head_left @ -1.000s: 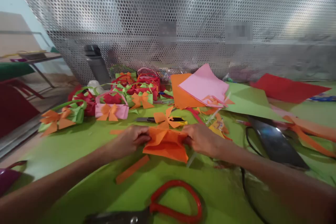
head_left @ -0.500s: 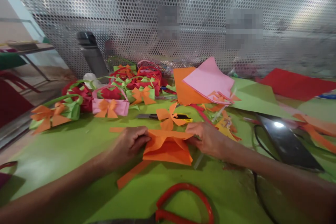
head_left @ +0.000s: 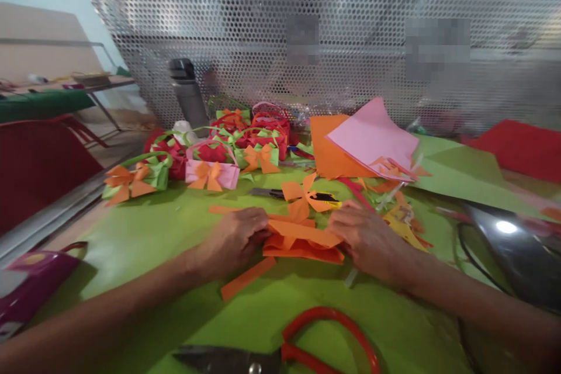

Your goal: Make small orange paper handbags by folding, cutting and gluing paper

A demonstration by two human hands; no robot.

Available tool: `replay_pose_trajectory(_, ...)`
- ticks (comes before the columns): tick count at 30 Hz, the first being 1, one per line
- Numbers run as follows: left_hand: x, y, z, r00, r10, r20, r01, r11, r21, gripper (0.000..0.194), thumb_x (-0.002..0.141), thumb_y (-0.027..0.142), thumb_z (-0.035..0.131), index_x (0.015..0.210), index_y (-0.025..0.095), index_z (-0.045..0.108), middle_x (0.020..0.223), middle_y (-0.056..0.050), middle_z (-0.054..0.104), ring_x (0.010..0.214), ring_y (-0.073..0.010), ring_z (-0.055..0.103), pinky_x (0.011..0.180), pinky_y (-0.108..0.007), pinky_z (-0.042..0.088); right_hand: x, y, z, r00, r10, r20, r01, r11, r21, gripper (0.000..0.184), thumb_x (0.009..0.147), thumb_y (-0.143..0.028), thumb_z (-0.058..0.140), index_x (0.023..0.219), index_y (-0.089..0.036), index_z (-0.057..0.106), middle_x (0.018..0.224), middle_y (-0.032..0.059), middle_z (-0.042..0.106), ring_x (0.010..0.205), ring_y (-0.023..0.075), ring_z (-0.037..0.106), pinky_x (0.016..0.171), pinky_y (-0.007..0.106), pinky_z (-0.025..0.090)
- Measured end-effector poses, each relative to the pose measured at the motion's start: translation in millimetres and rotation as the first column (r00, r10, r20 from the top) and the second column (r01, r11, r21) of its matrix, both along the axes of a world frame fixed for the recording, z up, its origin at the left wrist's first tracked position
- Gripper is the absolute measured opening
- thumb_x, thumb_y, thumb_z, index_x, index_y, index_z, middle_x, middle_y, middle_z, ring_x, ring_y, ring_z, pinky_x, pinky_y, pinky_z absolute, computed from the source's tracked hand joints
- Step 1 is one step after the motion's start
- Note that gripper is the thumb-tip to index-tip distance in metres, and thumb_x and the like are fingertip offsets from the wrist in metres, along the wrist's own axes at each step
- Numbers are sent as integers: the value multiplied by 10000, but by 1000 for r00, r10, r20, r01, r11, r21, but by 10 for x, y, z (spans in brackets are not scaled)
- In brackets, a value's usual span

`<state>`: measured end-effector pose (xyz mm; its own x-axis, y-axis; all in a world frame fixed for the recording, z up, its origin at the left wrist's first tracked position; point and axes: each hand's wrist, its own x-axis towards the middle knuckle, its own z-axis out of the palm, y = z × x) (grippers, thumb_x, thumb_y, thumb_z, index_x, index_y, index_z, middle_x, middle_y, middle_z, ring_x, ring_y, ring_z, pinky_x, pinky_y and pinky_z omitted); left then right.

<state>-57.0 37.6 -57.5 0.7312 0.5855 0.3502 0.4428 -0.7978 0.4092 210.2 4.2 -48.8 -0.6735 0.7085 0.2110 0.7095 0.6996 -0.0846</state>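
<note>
A small folded orange paper bag [head_left: 302, 245] is pinched at both ends just above the green tabletop. My left hand [head_left: 239, 239] grips its left end, fingertips pressed together. At its right end my right hand [head_left: 363, 239] holds it the same way, thumb and fingers closed. Loose orange paper strips lie under and beside it, one strip [head_left: 248, 279] close to my left hand. Just beyond the bag rests an orange paper bow [head_left: 304, 197], lying over a utility knife [head_left: 274, 193]. What the fingertips cover is hidden.
Red-handled scissors [head_left: 328, 312] lie in front. Finished paper bags [head_left: 213, 172] with bows crowd the back left by a grey bottle [head_left: 188, 93]. Pink sheets [head_left: 372, 137] and other coloured paper are at the back right; a lit phone [head_left: 504, 245] lies right, a purple tool [head_left: 37, 283] left.
The view has swung left, so everything sits further right and the purple tool shows more. The bag's opening has been pressed flatter between both hands.
</note>
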Motion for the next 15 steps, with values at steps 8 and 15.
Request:
replay_pose_trajectory(8, 14, -25, 48, 999, 45, -27, -48, 991, -123, 192, 845, 150, 433, 675, 151, 522, 670, -25, 529, 606, -124, 477, 556, -216, 338, -33, 8, 9, 998, -44, 35, 45, 998, -33, 227, 619, 30, 431, 653, -167, 540, 686, 30, 563, 677, 167, 488, 722, 329, 354)
replay_pose_trajectory(15, 79, -111, 208, 984, 176, 13, -141, 831, -537, 101, 749, 142, 548, 649, 147, 533, 579, 50, 497, 530, -69, 427, 491, -171, 309, 116, 89, -118, 989, -132, -63, 122, 981, -150, 404, 584, -24, 421, 887, -186, 633, 904, 81, 660, 887, 242, 595, 794, 368, 457)
